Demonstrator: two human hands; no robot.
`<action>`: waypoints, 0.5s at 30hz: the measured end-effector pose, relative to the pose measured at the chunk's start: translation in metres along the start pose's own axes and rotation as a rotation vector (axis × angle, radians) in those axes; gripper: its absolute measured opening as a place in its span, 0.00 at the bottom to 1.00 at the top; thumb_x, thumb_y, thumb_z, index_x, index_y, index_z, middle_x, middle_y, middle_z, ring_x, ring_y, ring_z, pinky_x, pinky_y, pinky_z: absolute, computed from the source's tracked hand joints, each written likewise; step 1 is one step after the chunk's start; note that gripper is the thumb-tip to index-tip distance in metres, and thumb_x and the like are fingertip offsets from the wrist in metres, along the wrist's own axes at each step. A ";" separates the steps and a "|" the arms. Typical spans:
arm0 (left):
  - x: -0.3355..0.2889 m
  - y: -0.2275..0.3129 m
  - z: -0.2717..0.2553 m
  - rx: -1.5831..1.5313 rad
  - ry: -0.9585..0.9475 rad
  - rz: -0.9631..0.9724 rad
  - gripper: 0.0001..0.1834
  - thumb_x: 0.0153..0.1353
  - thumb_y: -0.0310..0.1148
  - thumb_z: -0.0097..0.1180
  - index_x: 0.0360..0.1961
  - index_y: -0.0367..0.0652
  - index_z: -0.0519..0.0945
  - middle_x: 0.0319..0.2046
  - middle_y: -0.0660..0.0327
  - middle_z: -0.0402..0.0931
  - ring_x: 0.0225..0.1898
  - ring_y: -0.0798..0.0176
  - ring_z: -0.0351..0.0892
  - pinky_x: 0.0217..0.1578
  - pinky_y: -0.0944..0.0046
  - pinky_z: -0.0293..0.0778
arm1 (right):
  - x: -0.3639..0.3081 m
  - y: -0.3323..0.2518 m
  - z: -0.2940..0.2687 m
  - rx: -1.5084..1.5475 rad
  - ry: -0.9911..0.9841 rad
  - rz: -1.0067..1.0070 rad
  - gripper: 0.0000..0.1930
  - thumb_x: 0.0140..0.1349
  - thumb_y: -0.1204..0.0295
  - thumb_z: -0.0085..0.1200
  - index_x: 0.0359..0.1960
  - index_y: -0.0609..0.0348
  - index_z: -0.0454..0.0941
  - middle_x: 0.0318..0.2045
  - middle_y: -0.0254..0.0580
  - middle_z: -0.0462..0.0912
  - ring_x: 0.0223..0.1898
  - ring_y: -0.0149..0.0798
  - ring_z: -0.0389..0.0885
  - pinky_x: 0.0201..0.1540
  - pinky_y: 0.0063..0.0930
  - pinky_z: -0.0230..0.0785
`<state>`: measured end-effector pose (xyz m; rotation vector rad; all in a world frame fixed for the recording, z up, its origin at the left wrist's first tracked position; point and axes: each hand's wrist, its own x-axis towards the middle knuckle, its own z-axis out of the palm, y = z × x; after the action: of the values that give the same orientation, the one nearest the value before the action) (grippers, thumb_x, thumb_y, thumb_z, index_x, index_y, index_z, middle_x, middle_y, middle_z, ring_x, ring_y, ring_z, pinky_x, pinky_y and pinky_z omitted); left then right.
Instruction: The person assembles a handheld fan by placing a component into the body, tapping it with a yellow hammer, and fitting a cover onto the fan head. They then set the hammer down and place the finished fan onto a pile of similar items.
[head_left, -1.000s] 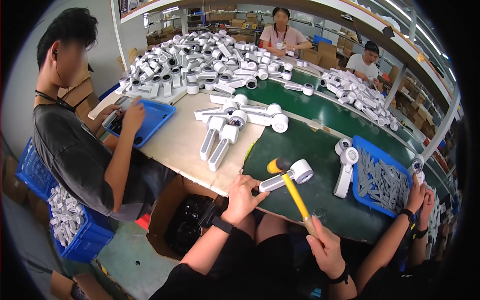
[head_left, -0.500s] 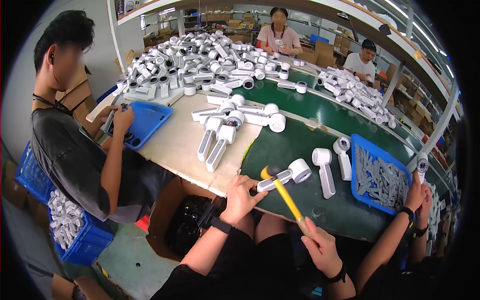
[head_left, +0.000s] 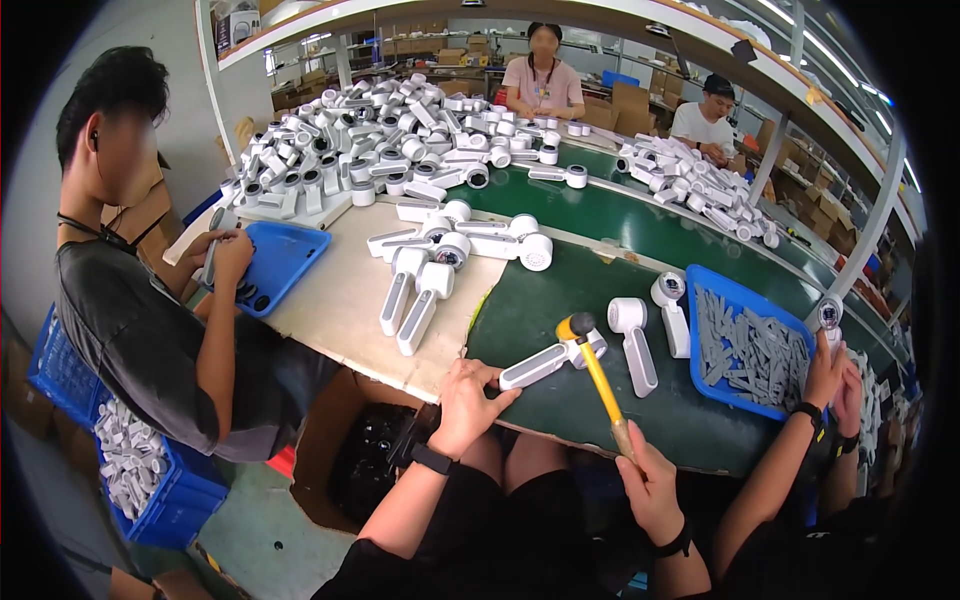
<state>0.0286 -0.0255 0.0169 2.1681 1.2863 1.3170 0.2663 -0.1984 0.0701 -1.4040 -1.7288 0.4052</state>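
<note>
White handheld device (head_left: 548, 362), lying flat on the green counter (head_left: 600, 400) near the front edge, its handle pinned by the left hand (head_left: 470, 395) fingers clamped to steady it; right hand (head_left: 648, 480) fist-grips a yellow-handled mallet (head_left: 597, 375), head at the device's two o'clock end.

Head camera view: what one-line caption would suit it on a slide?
Left hand steadies a white handheld device on the green mat while the right hand holds a yellow-handled mallet at its head.
</note>
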 end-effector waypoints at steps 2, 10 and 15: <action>0.000 0.002 -0.001 -0.003 -0.006 -0.012 0.13 0.44 0.34 0.74 0.30 0.40 0.85 0.26 0.59 0.77 0.36 0.54 0.73 0.41 0.56 0.70 | 0.002 0.003 -0.001 0.018 0.077 -0.051 0.26 0.64 0.80 0.54 0.65 0.64 0.68 0.29 0.48 0.74 0.28 0.41 0.74 0.36 0.28 0.68; 0.000 0.004 0.000 0.022 -0.033 -0.012 0.14 0.46 0.33 0.73 0.32 0.39 0.85 0.30 0.57 0.78 0.38 0.52 0.73 0.42 0.56 0.71 | 0.006 0.019 0.000 -0.059 0.052 -0.012 0.27 0.63 0.81 0.55 0.66 0.63 0.67 0.29 0.47 0.74 0.27 0.42 0.73 0.34 0.31 0.68; 0.002 0.009 -0.003 -0.016 -0.062 0.017 0.14 0.50 0.33 0.71 0.36 0.39 0.85 0.34 0.54 0.80 0.44 0.49 0.76 0.48 0.54 0.72 | 0.000 0.011 -0.004 -0.049 0.015 -0.006 0.27 0.63 0.81 0.55 0.65 0.64 0.68 0.27 0.46 0.73 0.26 0.41 0.72 0.33 0.30 0.67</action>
<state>0.0313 -0.0293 0.0250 2.1959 1.2320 1.2515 0.2758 -0.1964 0.0646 -1.4322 -1.7411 0.3506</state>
